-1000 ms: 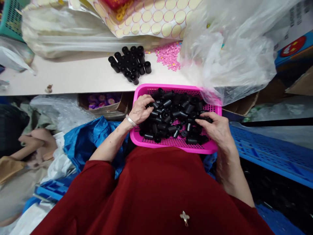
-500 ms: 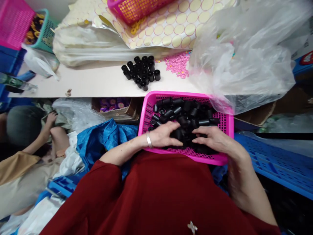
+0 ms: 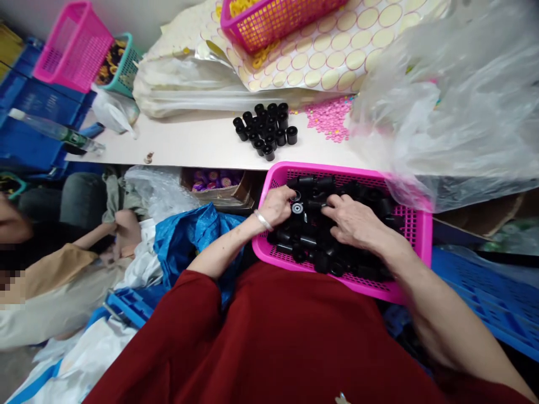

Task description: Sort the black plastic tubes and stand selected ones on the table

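Note:
A pink mesh basket (image 3: pixel 415 224) rests on my lap, filled with several small black plastic cylinders (image 3: pixel 309 242). Both hands are down among them. My left hand (image 3: pixel 278 205), with a silver bangle at the wrist, has its fingers curled around black cylinders near the basket's far left. My right hand (image 3: pixel 351 220) lies over the pile's middle, fingers bent and gripping cylinders. A cluster of upright black cylinders (image 3: pixel 265 129) stands on the white table (image 3: pixel 189 146) beyond the basket.
Pink beads (image 3: pixel 330 116) lie beside a big clear plastic bag (image 3: pixel 446 112). Behind are a dotted sheet (image 3: pixel 337 56), another pink basket (image 3: pixel 269 19), an empty pink basket (image 3: pixel 69 47) and a teal basket (image 3: pixel 120 67). Another person (image 3: pixel 50 247) sits left. Blue crates (image 3: pixel 484 280) stand right.
The view has swung left and up, showing more of the table's far side. Both hands have shifted from the basket's near edge toward its far left, still among the cylinders.

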Demonstrator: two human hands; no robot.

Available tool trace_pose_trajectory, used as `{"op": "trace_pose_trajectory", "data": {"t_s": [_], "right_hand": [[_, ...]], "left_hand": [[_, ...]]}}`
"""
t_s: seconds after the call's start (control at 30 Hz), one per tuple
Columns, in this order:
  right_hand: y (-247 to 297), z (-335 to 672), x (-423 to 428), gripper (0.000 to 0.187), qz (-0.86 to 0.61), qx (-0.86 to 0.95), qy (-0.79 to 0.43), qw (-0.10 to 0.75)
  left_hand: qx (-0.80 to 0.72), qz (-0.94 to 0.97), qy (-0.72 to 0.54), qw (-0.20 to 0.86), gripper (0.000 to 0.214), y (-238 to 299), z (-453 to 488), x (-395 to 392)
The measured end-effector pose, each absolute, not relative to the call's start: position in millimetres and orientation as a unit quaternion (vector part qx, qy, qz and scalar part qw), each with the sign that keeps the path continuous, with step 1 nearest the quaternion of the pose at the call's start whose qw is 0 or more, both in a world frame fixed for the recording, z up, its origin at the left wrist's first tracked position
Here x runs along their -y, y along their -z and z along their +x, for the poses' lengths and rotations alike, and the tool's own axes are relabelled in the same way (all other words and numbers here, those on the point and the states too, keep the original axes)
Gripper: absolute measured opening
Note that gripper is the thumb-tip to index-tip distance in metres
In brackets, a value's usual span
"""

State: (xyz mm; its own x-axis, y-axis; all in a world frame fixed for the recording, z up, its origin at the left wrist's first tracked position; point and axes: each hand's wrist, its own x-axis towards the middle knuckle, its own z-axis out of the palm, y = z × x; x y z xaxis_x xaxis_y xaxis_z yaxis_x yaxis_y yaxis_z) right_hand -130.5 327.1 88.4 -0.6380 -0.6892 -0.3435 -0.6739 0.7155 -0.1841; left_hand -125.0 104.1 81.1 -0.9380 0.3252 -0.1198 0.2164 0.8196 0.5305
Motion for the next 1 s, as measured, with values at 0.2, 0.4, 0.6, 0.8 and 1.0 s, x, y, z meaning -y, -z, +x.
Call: {"op": "trace_pose_trajectory", "data": {"t_s": [0.2, 0.4, 0.6, 0.8, 1.0], "right_hand": [[-90, -92, -370, 0.023, -0.379, -0.878, 0.138, 0.256], [-98, -82, -390, 0.028, -0.303, -0.847, 0.278, 0.335], [-90, -102, -361, 0.028, -0.220, -0.929, 0.226, 0.196], [-86, -126, -319, 0.047, -0.251, -0.926, 0.072, 0.272], [-86, -128, -346, 0.043, -0.339, -0.870, 0.057, 0.353]], "left_hand": [[-0.946, 0.216, -0.170, 0.171, 0.032, -70, -155, -98], [-0.904, 0.296, -0.146, 0.273, 0.024, -75, -147, -109], [-0.894, 0.270, -0.183, 0.307, 0.019, -91, -142, -101], [-0.923, 0.228, -0.194, 0.241, 0.028, -76, -135, -100], [-0.817, 0.362, -0.320, 0.314, 0.027, -79, -121, -93]]}}
